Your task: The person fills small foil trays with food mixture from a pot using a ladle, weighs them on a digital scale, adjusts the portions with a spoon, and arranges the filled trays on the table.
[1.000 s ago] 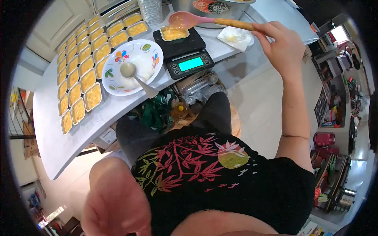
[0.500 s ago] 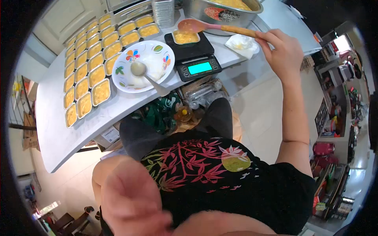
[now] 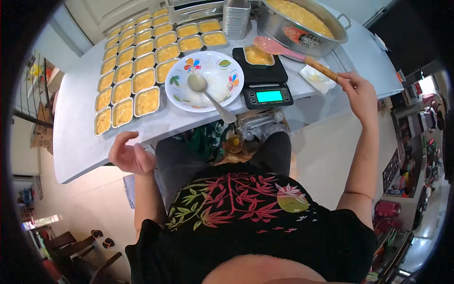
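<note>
In the head view, the right hand (image 3: 362,94) pinches the wooden handle (image 3: 324,70) of a smooth pink spoon (image 3: 276,47) near its end, probably for reach: the scoop hangs by a foil tray (image 3: 258,55) on the black scale (image 3: 280,71); contact is unclear. The left hand (image 3: 132,154), loosely curled, thumb apart, is empty near rows of foil trays (image 3: 144,61), seemingly packed tight to save worktop (image 3: 78,142) space. Their yellow filling (image 3: 147,101) looks thick, lumpy.

Looks like a home, with cooking laid out over a smooth white table (image 3: 75,151): rectangular silver foil cups (image 3: 147,101) of yellow mixture, a large round metal pot (image 3: 278,31), a pink spoon with a wooden handle (image 3: 313,63). Seems domestic from the white panelled door (image 3: 92,19), dark wooden furniture (image 3: 73,250) and black flip-flops (image 3: 108,243) on pale floor tiles (image 3: 321,146).
</note>
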{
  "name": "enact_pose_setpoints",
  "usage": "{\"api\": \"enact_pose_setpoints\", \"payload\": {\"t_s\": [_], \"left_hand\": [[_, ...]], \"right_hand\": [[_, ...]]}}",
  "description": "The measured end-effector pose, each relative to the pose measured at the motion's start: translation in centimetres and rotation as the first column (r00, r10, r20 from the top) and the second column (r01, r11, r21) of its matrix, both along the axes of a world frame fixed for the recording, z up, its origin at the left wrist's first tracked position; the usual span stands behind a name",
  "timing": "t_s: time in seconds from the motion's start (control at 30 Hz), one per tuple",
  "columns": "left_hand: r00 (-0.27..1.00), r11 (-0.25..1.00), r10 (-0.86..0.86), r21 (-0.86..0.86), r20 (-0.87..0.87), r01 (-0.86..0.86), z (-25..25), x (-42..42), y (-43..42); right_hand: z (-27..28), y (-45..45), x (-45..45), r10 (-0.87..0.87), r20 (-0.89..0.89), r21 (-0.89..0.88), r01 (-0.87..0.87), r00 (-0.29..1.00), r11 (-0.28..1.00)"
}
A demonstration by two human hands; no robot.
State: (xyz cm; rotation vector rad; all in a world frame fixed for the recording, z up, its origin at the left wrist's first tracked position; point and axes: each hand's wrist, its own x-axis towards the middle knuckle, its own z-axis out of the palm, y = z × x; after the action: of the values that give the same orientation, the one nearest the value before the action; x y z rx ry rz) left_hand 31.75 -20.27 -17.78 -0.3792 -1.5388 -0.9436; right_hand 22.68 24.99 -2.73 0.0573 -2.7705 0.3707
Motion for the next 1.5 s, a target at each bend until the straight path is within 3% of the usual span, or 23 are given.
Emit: {"api": "enact_pose_setpoints", "payload": {"t_s": [0.1, 0.2, 0.53, 0.63, 0.67, 0.7, 0.73, 0.83, 0.97, 1.07, 1.17, 1.27, 1.5], "left_hand": [[0.978, 0.981, 0.186, -0.075, 0.091, -0.179, -1.5, -0.9, -1.7], [0.928, 0.941, 0.33, -0.14, 0.171, -0.309, -2.1, -1.6, -1.7], [0.888, 0.901, 0.418, -0.214, 0.192, -0.378, -1.8, -3.3, -0.4], [0.87, 0.893, 0.437, -0.227, 0.229, -0.389, -1.9, -3.1, -0.4], [0.864, 0.887, 0.447, -0.24, 0.232, -0.394, -1.9, -3.1, -0.4], [0.857, 0.881, 0.458, -0.253, 0.236, -0.4, -1.8, -3.1, -0.4], [0.854, 0.88, 0.46, -0.255, 0.244, -0.401, -1.8, -3.1, -0.4], [0.838, 0.875, 0.472, -0.259, 0.273, -0.408, -1.8, -3.1, -0.4], [0.829, 0.877, 0.472, -0.257, 0.299, -0.406, -1.8, -3.1, -0.3], [0.83, 0.877, 0.471, -0.264, 0.3, -0.402, -1.9, -3.2, -0.4], [0.823, 0.872, 0.479, -0.278, 0.305, -0.404, -1.8, -3.2, -0.5], [0.822, 0.872, 0.477, -0.288, 0.311, -0.397, -1.8, -3.1, -0.5], [0.827, 0.881, 0.461, -0.273, 0.321, -0.385, -2.0, -3.1, -0.5]], "right_hand": [[-0.1, 1.2, -0.8, 0.094, 0.172, -0.273, -0.044, 0.981, 0.961], [-0.1, 2.2, -1.5, 0.103, 0.3, -0.387, 0.022, 0.948, 0.922], [5.9, 4.3, -3.9, 0.17, 0.216, -0.467, -0.051, 0.961, 0.883], [7.9, 6.4, -6.2, 0.066, 0.108, -0.303, -0.03, 0.992, 0.953], [8.5, 8.0, -7.5, 0.031, 0.106, -0.188, -0.011, 0.994, 0.982], [9.1, 8.4, -8.5, -0.041, 0.018, 0.058, 0.04, 0.999, 0.998], [9.6, 8.7, -9.0, -0.089, -0.083, 0.294, 0.11, 0.993, 0.949], [10.5, 5.3, -8.8, -0.226, -0.215, 0.554, 0.309, 0.95, 0.773], [9.9, 4.5, -10.8, -0.232, -0.147, 0.635, 0.272, 0.962, 0.723], [9.4, 4.3, -11.2, -0.262, -0.096, 0.59, 0.267, 0.96, 0.762], [9.9, 6.6, -12.0, -0.247, 0.052, 0.457, 0.197, 0.968, 0.867], [11.3, 7.6, -11.4, -0.325, 0.219, 0.276, 0.261, 0.92, 0.925], [11.8, 8.2, -10.7, -0.282, 0.062, 0.311, 0.25, 0.958, 0.917]]}}
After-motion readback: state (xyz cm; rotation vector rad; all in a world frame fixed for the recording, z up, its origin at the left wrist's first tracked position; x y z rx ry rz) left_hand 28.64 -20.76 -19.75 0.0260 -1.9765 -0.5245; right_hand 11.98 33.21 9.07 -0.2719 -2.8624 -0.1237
